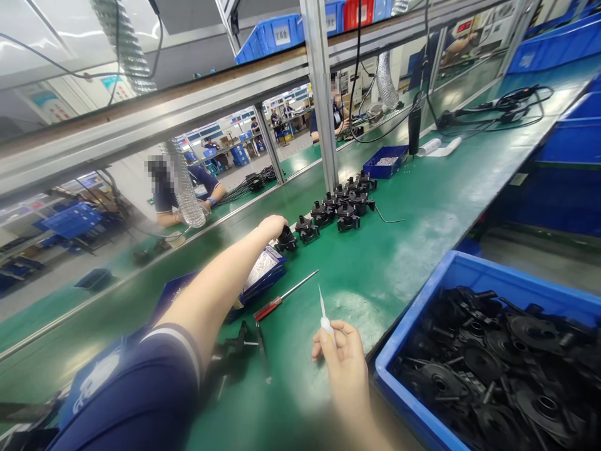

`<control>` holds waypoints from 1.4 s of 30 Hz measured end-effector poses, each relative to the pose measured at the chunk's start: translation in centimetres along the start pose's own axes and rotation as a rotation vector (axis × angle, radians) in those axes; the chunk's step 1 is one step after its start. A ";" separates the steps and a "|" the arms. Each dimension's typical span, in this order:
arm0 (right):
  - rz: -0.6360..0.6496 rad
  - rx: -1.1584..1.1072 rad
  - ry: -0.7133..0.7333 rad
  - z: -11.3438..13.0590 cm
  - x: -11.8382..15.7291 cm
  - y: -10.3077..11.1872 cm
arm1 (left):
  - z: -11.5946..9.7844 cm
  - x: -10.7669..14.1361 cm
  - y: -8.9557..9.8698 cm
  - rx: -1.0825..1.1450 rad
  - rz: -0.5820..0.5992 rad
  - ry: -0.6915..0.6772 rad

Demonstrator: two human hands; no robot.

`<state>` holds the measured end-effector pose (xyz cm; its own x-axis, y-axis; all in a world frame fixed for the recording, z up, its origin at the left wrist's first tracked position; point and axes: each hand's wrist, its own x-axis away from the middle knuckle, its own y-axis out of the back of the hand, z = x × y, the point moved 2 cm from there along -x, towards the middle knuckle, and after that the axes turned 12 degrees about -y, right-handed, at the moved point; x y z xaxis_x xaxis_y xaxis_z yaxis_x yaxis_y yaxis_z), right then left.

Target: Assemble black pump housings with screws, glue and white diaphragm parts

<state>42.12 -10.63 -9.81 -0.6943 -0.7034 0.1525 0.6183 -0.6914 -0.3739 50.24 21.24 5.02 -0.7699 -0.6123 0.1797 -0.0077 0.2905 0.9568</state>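
Note:
My left hand (273, 227) reaches far forward, its fingers closed over a black plastic part (286, 240) at the near end of a cluster of similar black parts (347, 216). My arm hides some of its grip. In my right hand (345, 357), lower centre, is a small white glue bottle (325, 323), its long thin nozzle pointing up and away. Between the two hands lies a screwdriver (270, 308) with a red handle. Below my left forearm sits a blue bin of small clear bags (259, 268).
A large blue crate (389, 366) of black parts stands at the right. Farther back are a hex key (389, 216), a blue tray (375, 169) of small pieces, a hanging black electric screwdriver (414, 128) and coiled cables (511, 106). A metal post (322, 94) rises behind the cluster.

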 end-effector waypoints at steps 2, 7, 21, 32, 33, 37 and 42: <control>-0.004 0.008 0.000 0.0 0.1 0.1 | -0.6 -0.2 0.1 -0.073 0.040 -0.097; -0.002 0.005 0.002 -0.1 -0.1 0.0 | -1.5 -0.8 0.2 -0.249 0.166 -0.316; -0.007 -0.004 0.007 -0.1 -0.2 -0.1 | -0.2 -1.6 0.0 -0.516 0.213 -0.624; -0.011 -0.006 0.001 -0.2 -0.2 -0.1 | 0.3 -0.8 0.2 -0.541 0.159 -0.700; -0.010 -0.006 0.005 -0.2 -0.3 -0.1 | 0.3 -0.8 0.2 -0.545 0.163 -0.702; -0.004 -0.005 0.008 -0.1 -0.2 -0.1 | -0.1 -1.0 0.2 -0.563 0.175 -0.698; 0.002 0.015 0.015 -0.3 -0.1 0.0 | -0.3 -0.7 0.4 -0.567 0.185 -0.681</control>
<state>42.13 -10.50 -10.11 -0.6984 -0.7023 0.1377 0.6251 -0.6924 -0.3603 50.98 21.59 5.30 -0.9400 0.0277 0.3400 0.3303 -0.1751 0.9275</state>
